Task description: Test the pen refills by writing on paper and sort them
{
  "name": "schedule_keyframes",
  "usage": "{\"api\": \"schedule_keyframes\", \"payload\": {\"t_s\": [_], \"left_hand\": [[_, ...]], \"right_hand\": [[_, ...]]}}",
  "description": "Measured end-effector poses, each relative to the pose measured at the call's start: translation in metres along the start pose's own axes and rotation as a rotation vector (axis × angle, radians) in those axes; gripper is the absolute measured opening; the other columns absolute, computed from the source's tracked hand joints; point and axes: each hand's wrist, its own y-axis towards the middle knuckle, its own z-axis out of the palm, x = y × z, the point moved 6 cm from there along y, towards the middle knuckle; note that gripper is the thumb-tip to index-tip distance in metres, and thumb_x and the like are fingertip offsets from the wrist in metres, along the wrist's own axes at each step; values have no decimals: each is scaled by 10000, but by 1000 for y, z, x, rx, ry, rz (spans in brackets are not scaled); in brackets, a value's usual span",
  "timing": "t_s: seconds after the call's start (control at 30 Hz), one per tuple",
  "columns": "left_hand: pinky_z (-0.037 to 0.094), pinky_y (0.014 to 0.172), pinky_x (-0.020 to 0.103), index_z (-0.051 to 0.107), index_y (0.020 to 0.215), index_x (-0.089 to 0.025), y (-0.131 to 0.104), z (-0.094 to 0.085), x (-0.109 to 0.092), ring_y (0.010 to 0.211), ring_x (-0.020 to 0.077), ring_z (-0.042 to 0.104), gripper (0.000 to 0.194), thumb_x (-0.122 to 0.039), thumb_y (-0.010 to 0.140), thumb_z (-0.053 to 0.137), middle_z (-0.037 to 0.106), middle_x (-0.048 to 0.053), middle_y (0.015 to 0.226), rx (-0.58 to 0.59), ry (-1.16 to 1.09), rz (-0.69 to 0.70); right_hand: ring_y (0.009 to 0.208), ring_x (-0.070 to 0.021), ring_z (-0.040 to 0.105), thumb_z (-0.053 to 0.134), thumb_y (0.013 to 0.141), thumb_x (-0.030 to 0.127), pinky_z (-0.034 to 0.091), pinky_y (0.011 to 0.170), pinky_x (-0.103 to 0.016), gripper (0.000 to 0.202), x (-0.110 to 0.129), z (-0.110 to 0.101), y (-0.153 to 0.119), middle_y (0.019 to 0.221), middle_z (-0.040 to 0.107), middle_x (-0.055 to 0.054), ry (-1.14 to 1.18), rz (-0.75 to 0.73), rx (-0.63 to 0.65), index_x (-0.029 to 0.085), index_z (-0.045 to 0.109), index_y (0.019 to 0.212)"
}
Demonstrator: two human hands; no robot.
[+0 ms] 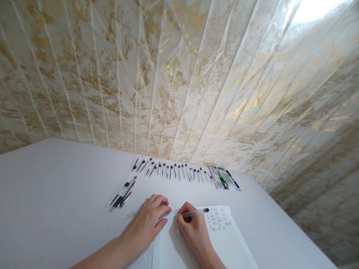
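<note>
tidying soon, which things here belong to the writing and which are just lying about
In use:
pen, in the right hand
handwritten paper, left hand near its left edge

Apparently just lying about:
long row of pens
left pen cluster
right pen bundle

Looks smooth and matt all over the tabletop (70,179). Has the dull white finish of paper on the writing sheet (224,246). Just over that sheet, shows clear, smooth plastic on the held pen (195,212). Beyond the sheet, shows see-through plastic along the row of pens (171,172). Far behind the sheet, shines glossy and creased, like gold-patterned film, across the wall covering (168,93).
</note>
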Motion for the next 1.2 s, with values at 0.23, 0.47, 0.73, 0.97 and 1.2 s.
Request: {"api": "schedule_keyframes", "payload": {"t_s": [0.23,0.47,0.73,0.97,1.2], "left_hand": [[402,889,341,631,946,-239,0,0,0,1037,213,491,290,-46,759,520,566,35,1075,-9,16,6],[405,890,339,629,937,-239,0,0,-1,1032,212,496,288,-45,756,518,564,36,1078,-6,22,1],[379,904,332,617,987,-241,2,-10,-1,1071,213,483,304,-71,750,527,561,33,1117,27,76,-8],[380,776,340,610,833,-195,-1,-59,33,911,247,535,185,-127,676,540,611,46,909,72,362,-220],[375,713,317,548,646,-201,-2,-50,39,796,223,573,192,-37,665,450,631,47,795,155,380,-275]], "right_hand": [[502,-104,405,512,697,160,312,476,-207,79,1,-2,0,515,459,55,10,-7,-28,185,505,622],[503,-107,416,515,708,169,313,480,-208,82,-1,-1,1,518,467,58,-9,-4,-26,190,496,631],[489,-100,377,543,702,192,291,473,-210,119,2,-6,2,501,426,63,110,39,-36,189,483,599],[541,-113,404,605,756,305,324,518,-221,139,7,-15,4,593,491,31,247,47,-51,166,619,762],[530,-104,397,562,806,296,322,513,-211,148,12,-11,3,576,477,45,299,43,24,170,613,863]]}}
